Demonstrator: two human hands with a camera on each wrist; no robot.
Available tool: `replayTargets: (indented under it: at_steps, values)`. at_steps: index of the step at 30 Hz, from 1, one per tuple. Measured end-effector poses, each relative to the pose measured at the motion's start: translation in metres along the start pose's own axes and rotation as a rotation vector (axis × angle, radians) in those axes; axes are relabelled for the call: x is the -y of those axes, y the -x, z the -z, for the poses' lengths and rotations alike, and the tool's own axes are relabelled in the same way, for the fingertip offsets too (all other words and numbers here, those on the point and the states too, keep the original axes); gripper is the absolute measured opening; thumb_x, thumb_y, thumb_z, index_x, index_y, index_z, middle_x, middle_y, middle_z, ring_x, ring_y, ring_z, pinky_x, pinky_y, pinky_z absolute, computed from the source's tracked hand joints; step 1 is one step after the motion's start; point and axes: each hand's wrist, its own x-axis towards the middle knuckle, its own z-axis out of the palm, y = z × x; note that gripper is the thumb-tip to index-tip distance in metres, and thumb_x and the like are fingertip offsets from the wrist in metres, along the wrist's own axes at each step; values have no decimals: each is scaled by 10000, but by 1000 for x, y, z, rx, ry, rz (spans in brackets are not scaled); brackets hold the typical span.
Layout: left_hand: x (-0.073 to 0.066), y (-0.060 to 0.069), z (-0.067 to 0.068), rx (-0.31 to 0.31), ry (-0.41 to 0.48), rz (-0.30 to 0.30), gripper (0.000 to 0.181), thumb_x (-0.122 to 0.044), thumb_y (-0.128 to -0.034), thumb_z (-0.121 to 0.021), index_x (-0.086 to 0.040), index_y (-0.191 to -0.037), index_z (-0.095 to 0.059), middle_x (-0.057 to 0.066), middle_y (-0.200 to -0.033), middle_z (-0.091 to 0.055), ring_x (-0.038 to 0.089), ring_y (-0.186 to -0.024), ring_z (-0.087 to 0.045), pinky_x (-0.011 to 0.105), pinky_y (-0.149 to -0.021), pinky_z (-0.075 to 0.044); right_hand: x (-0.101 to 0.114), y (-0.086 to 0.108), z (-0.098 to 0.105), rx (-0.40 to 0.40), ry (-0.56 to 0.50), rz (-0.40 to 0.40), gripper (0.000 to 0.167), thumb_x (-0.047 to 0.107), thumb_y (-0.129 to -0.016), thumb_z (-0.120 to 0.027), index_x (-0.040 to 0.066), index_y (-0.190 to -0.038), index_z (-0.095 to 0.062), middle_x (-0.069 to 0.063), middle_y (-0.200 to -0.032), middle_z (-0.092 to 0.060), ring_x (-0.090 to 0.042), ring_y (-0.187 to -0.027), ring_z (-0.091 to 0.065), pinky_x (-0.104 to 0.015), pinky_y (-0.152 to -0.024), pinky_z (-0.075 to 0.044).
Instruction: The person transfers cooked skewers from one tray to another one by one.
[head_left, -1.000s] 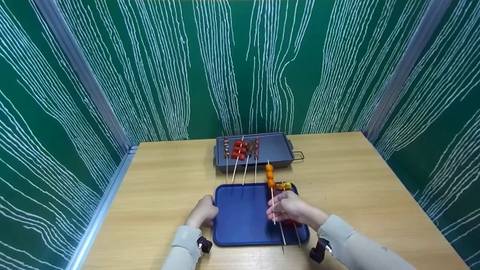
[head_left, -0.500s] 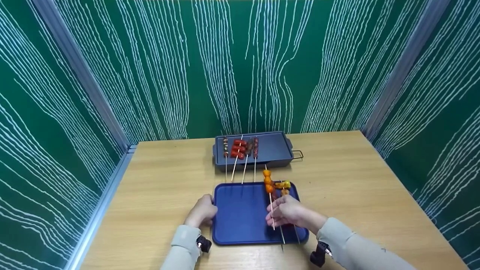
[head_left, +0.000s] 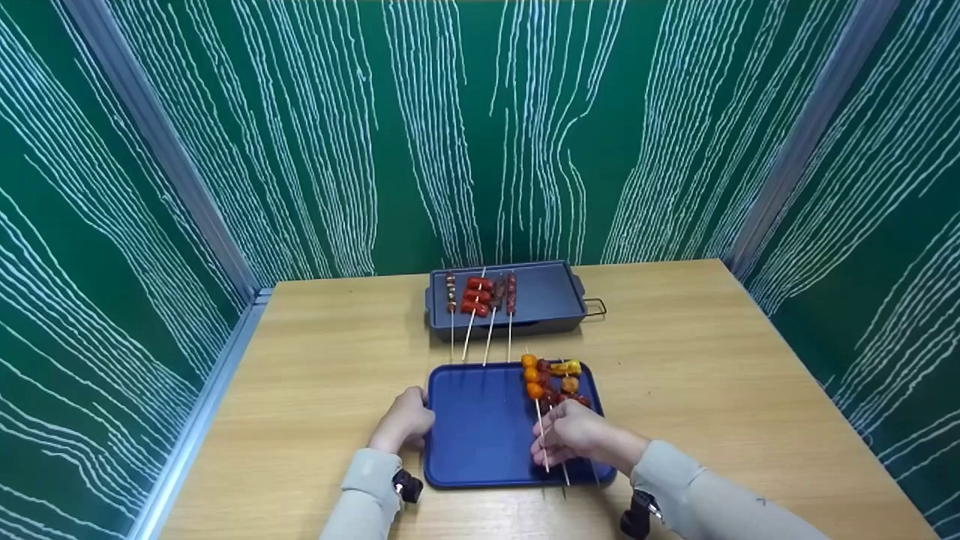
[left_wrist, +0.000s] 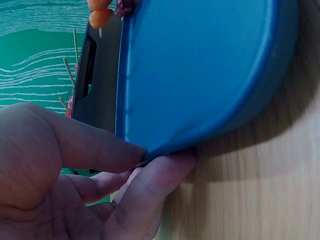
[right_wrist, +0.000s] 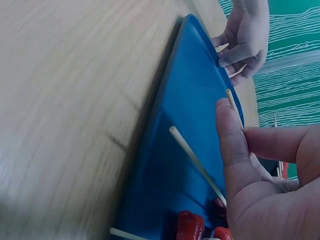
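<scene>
In the head view, the skewer of orange balls (head_left: 532,375) has come down and towards the person over the last second: its balls, which stood mostly past the far rim of the blue tray (head_left: 480,427), now hang over the tray's far right part, with only the tip beyond the rim. The right hand (head_left: 574,435) holds its stick, while the left hand (head_left: 403,421) has stayed at the tray's left side. The balls now line up beside the other skewers on the tray (head_left: 569,385), so the skewer seems nearly laid in the row; whether it already rests there cannot be told. Behind, four skewers lie on the dark grill (head_left: 547,296), unchanged, all on the wooden surface (head_left: 337,360). In the left wrist view, thumb and fingers pinch the tray's rim, which probably keeps it steady. In the right wrist view, thumb and finger pinch the stick near its bare end, above the tray, so the skewer has not been let go.
</scene>
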Motion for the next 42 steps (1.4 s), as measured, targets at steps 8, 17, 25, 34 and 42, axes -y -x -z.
replayTargets:
  at_steps: [8,17,25,34,42]
  values:
    - [-1,0,1,-3,-31,13,179,54,-880,-487,10,-1027,-580,160,-933,-615,236,-618,-643,302,-448,-570,-3,-1,-4,-18,12,-17,139,-150,-936,-588,-112,-1062,-630,-164,-826,-763,-196,-682,-754,-322,-663,-676]
    - [-2,-1,1,-3,-17,17,144,52,-883,-485,-21,-979,-561,144,-909,-595,227,-606,-619,291,-437,-548,-2,-1,-7,-18,12,-39,148,-159,-940,-576,-132,-1074,-634,-172,-822,-765,-195,-680,-748,-310,-652,-671]
    - [3,-2,-1,13,-27,5,167,57,-885,-470,3,-1004,-575,155,-924,-603,209,-527,-617,300,-428,-564,-5,-3,-10,-37,-10,-50,164,-197,-922,-535,-138,-1041,-631,-172,-781,-742,-197,-657,-741,-311,-641,-673]
    - [2,-1,-1,9,-19,10,160,60,-885,-482,-3,-1004,-569,167,-945,-605,223,-571,-629,302,-436,-569,-9,-3,-14,-63,15,-69,125,-181,-942,-539,-137,-1022,-624,-183,-782,-729,-218,-642,-734,-353,-641,-680]
    - [2,-1,-2,3,-17,17,170,60,-898,-487,6,-1029,-582,169,-970,-608,244,-620,-644,304,-448,-570,-5,-4,-15,-136,140,-85,114,-142,-917,-622,-50,-851,-635,-191,-710,-729,-252,-592,-731,-403,-606,-680]
